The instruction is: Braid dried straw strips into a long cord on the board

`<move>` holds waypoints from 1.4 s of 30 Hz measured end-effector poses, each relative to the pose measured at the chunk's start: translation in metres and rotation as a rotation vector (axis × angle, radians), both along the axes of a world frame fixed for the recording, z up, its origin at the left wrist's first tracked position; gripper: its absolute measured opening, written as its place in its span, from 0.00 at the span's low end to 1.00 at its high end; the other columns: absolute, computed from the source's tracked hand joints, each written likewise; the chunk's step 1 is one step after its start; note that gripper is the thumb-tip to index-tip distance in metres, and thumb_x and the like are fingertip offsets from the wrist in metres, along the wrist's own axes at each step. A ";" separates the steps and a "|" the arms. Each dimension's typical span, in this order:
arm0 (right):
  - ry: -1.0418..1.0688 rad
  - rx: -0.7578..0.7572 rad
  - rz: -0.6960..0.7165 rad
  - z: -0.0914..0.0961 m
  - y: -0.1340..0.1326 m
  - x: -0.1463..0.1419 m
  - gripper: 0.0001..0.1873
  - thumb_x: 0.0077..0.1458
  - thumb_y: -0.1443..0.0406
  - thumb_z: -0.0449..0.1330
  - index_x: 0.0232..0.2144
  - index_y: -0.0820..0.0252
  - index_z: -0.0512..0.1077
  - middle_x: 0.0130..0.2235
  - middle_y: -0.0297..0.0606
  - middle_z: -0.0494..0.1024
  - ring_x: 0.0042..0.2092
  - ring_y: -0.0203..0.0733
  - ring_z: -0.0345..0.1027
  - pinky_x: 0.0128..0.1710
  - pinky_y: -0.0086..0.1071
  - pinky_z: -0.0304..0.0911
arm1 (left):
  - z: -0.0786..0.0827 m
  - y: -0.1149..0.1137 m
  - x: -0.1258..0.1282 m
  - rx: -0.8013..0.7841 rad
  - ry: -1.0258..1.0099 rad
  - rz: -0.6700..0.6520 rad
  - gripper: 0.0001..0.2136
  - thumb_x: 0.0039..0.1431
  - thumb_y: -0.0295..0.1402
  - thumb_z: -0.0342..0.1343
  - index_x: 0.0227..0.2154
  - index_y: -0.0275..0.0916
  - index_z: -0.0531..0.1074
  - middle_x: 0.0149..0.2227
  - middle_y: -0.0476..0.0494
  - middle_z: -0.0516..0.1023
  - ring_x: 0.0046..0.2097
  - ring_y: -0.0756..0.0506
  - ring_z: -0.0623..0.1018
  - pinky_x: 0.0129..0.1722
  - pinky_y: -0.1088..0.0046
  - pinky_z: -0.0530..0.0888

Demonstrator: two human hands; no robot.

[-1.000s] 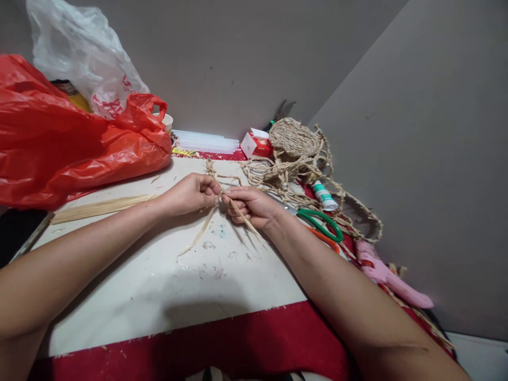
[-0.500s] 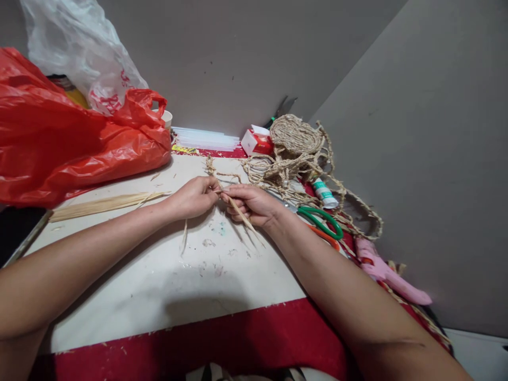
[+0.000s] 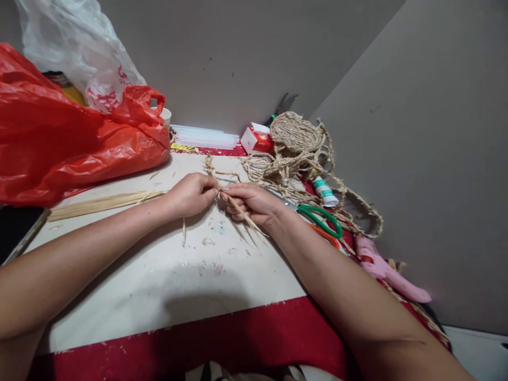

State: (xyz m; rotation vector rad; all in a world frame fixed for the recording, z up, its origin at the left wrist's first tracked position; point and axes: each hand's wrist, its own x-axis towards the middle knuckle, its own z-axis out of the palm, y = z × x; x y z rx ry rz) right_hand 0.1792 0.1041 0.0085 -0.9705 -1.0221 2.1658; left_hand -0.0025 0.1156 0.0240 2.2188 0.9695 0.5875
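My left hand (image 3: 193, 194) and my right hand (image 3: 251, 202) meet over the middle of the white board, fingertips almost touching. Both are closed in a pinch on straw-coloured plant fibre strands (image 3: 245, 216), whose loose ends stick out below my right fingers. One thin strand (image 3: 184, 230) hangs under my left hand. Beyond my fingertips a short braided fibre cord (image 3: 208, 165) runs away from me along the board. The exact point where the strands cross is hidden by my fingers. A bundle of flat dry strands (image 3: 107, 203) lies behind my left forearm.
Coiled braided rope (image 3: 296, 135) is heaped at the back right. Green-handled scissors (image 3: 323, 221), an orange handle (image 3: 326, 236) and a pink glue gun (image 3: 391, 270) lie beside my right forearm. A red plastic bag (image 3: 79, 148) fills the left; clear sticks (image 3: 206, 137) lie at the back.
My left hand has shifted slightly, its fingertips staying close to my right. The strand under it has moved a little left. My right hand keeps nearly the same place.
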 end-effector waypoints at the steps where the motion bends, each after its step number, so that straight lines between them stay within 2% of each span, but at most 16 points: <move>1: -0.007 0.003 0.000 0.000 0.000 0.000 0.09 0.52 0.65 0.59 0.25 0.65 0.63 0.16 0.20 0.46 0.16 0.23 0.35 0.12 0.16 0.39 | 0.000 -0.001 0.000 0.066 0.033 0.016 0.09 0.52 0.28 0.47 0.23 0.35 0.71 0.21 0.49 0.68 0.24 0.52 0.63 0.28 0.75 0.60; 4: -0.019 0.006 0.005 0.001 -0.001 -0.001 0.09 0.51 0.65 0.59 0.25 0.65 0.64 0.16 0.20 0.45 0.16 0.23 0.33 0.12 0.16 0.37 | -0.002 -0.005 0.001 0.217 0.097 0.059 0.09 0.53 0.29 0.47 0.21 0.36 0.69 0.19 0.49 0.66 0.23 0.51 0.60 0.27 0.73 0.57; 6: -0.022 0.013 0.007 0.003 -0.002 -0.001 0.09 0.51 0.65 0.59 0.25 0.65 0.64 0.16 0.20 0.44 0.16 0.23 0.32 0.12 0.16 0.36 | -0.004 -0.006 0.002 0.218 0.069 0.085 0.10 0.54 0.29 0.46 0.20 0.36 0.68 0.18 0.50 0.63 0.22 0.52 0.58 0.26 0.74 0.56; 9: -0.052 0.060 0.012 0.005 -0.003 -0.001 0.10 0.51 0.64 0.59 0.25 0.65 0.65 0.16 0.20 0.45 0.16 0.23 0.32 0.12 0.17 0.34 | -0.007 -0.004 0.002 0.093 -0.027 0.085 0.12 0.54 0.31 0.45 0.20 0.35 0.69 0.18 0.52 0.62 0.22 0.52 0.59 0.25 0.75 0.57; 13: -0.160 0.168 0.018 0.009 -0.007 -0.004 0.11 0.51 0.61 0.59 0.26 0.65 0.66 0.15 0.20 0.47 0.15 0.23 0.34 0.13 0.19 0.34 | -0.009 0.002 0.000 -0.089 -0.108 0.025 0.12 0.54 0.33 0.45 0.24 0.34 0.72 0.20 0.52 0.66 0.24 0.52 0.63 0.27 0.76 0.60; 19: -0.504 0.480 -0.004 0.010 -0.012 -0.009 0.12 0.53 0.61 0.55 0.25 0.65 0.68 0.14 0.23 0.53 0.16 0.26 0.41 0.15 0.24 0.38 | -0.010 0.004 0.001 -0.280 -0.154 0.030 0.10 0.49 0.30 0.46 0.20 0.34 0.71 0.18 0.53 0.64 0.22 0.54 0.61 0.24 0.77 0.58; 24: -0.827 0.797 -0.031 0.010 -0.015 -0.015 0.11 0.52 0.65 0.52 0.23 0.66 0.68 0.20 0.30 0.63 0.22 0.29 0.50 0.23 0.25 0.47 | -0.007 0.000 0.003 -0.415 -0.218 0.045 0.10 0.50 0.30 0.47 0.16 0.35 0.65 0.15 0.54 0.60 0.19 0.55 0.57 0.21 0.78 0.55; 30: -1.109 1.059 -0.007 0.008 -0.023 -0.019 0.12 0.52 0.67 0.50 0.19 0.63 0.64 0.19 0.31 0.62 0.24 0.32 0.51 0.25 0.27 0.45 | -0.012 -0.002 0.006 -0.455 -0.221 0.116 0.09 0.48 0.27 0.48 0.15 0.35 0.62 0.15 0.55 0.56 0.19 0.56 0.54 0.20 0.78 0.52; 33: -1.179 1.061 0.058 0.015 -0.023 -0.015 0.13 0.53 0.65 0.51 0.18 0.62 0.64 0.19 0.32 0.61 0.23 0.32 0.50 0.24 0.28 0.44 | -0.016 -0.001 0.006 -0.429 -0.209 0.133 0.10 0.47 0.28 0.48 0.14 0.36 0.60 0.15 0.55 0.56 0.19 0.56 0.54 0.20 0.78 0.50; 36: -1.178 0.989 0.094 0.027 -0.022 -0.011 0.13 0.53 0.65 0.51 0.18 0.63 0.65 0.19 0.31 0.62 0.23 0.31 0.50 0.24 0.27 0.45 | -0.016 -0.001 0.006 -0.414 -0.181 0.155 0.10 0.46 0.28 0.49 0.13 0.36 0.60 0.14 0.55 0.56 0.19 0.56 0.54 0.19 0.78 0.49; 40: -1.044 0.797 0.034 0.035 -0.027 -0.018 0.13 0.53 0.65 0.49 0.23 0.65 0.70 0.19 0.30 0.63 0.22 0.31 0.53 0.23 0.26 0.48 | -0.016 -0.002 0.006 -0.446 -0.229 0.137 0.09 0.46 0.29 0.49 0.14 0.35 0.63 0.14 0.54 0.60 0.19 0.56 0.57 0.19 0.79 0.52; 42: -0.981 0.767 0.003 0.032 -0.033 -0.025 0.13 0.53 0.67 0.48 0.24 0.65 0.70 0.19 0.30 0.64 0.22 0.31 0.54 0.24 0.25 0.49 | -0.016 -0.003 0.007 -0.498 -0.280 0.121 0.09 0.47 0.28 0.48 0.15 0.35 0.65 0.16 0.52 0.65 0.19 0.56 0.60 0.20 0.80 0.55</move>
